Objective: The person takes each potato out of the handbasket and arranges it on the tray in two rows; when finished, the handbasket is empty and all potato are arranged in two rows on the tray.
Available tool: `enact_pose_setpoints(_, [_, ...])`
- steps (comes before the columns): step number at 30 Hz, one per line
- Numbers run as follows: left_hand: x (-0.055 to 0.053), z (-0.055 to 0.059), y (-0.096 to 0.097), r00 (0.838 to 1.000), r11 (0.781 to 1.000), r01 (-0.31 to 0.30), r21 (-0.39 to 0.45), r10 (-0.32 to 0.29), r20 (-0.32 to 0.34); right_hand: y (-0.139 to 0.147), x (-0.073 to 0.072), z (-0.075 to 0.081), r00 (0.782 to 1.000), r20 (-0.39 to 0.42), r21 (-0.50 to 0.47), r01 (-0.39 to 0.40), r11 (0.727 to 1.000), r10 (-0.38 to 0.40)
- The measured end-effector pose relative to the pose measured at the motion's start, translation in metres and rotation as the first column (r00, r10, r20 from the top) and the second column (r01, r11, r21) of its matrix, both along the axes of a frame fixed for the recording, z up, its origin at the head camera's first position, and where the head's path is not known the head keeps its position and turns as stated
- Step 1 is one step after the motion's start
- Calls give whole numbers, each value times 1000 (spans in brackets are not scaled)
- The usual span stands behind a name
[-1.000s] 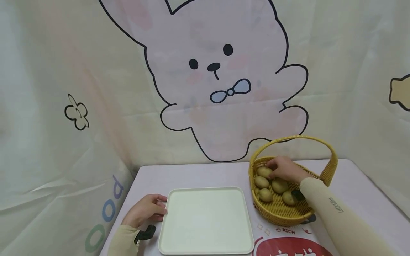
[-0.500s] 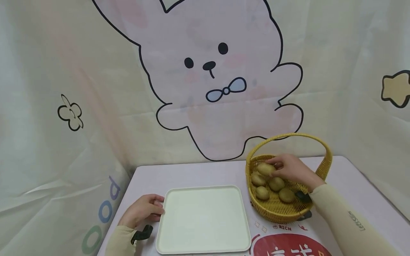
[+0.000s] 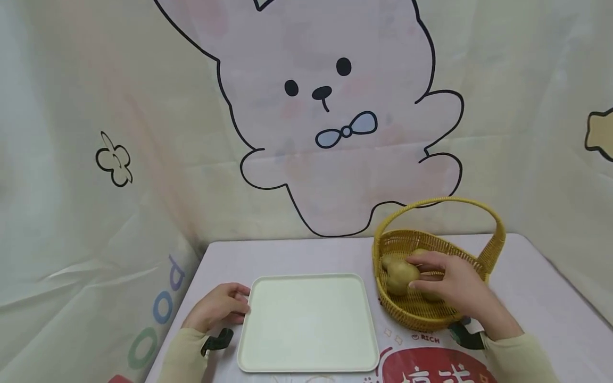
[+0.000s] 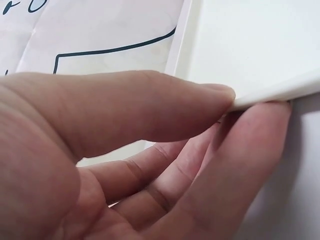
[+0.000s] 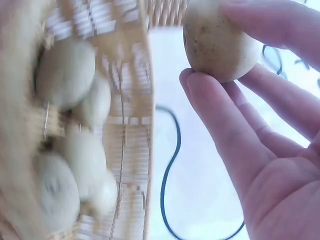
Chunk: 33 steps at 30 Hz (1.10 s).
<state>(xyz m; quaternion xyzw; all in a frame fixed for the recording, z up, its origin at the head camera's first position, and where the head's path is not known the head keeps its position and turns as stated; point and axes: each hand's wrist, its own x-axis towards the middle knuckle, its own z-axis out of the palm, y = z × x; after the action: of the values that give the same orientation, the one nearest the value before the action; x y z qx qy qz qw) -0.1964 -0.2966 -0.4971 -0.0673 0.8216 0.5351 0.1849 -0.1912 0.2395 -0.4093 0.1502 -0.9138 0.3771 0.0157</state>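
Note:
My right hand [image 3: 457,279] holds a potato [image 3: 401,276] between thumb and fingers, lifted over the yellow wicker basket [image 3: 416,321]. In the right wrist view this potato [image 5: 217,47] is pale brown with small dark specks, out past the basket's rim. Several more potatoes [image 5: 67,72] lie inside the basket, blurred there and partly covered by the hand in the head view. At the left, my left hand [image 3: 220,307] pinches the left edge of a white rectangular tray [image 3: 308,324]. Thumb and forefinger meet on its rim [image 4: 265,100] in the left wrist view.
The basket's tall arched handle [image 3: 445,199] rises above its back right. A table [image 3: 297,258] with a pale printed cover carries tray and basket side by side. Behind stands a fabric backdrop [image 3: 230,213] with a cartoon animal.
My right hand has lifted one potato out of the pile at the basket's back and brought it up and nearer to me. The left hand keeps its place at the tray's edge.

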Motion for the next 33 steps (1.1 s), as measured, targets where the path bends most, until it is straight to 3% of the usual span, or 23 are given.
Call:
enact_pose_setpoints(5, [-3, 1, -2, 1000, 1000, -3, -5, 3, -11, -31, 10, -5, 996, 49, -125, -62, 990, 69])
enact_pose_setpoints(12, [-4, -1, -1, 999, 1000, 1, 12, -1, -35, -84, 6, -23, 976, 59, -242, -189, 952, 208])
enact_pose_setpoints(20, [-3, 0, -1, 1000, 1000, -10, 20, 10, -20, -160, -19, -54, 951, 77, -252, -273, 928, 301])
enact_pose_setpoints(25, [-4, -2, -2, 1000, 999, 8, 53, -7, -21, -203, -31, -67, 946, 100, -216, -282, 935, 309])
enact_pose_setpoints(33, [-4, 0, -5, 1000, 997, 15, 72, -14, -16, -255, -40, -83, 944, 133, -239, -264, 934, 301])
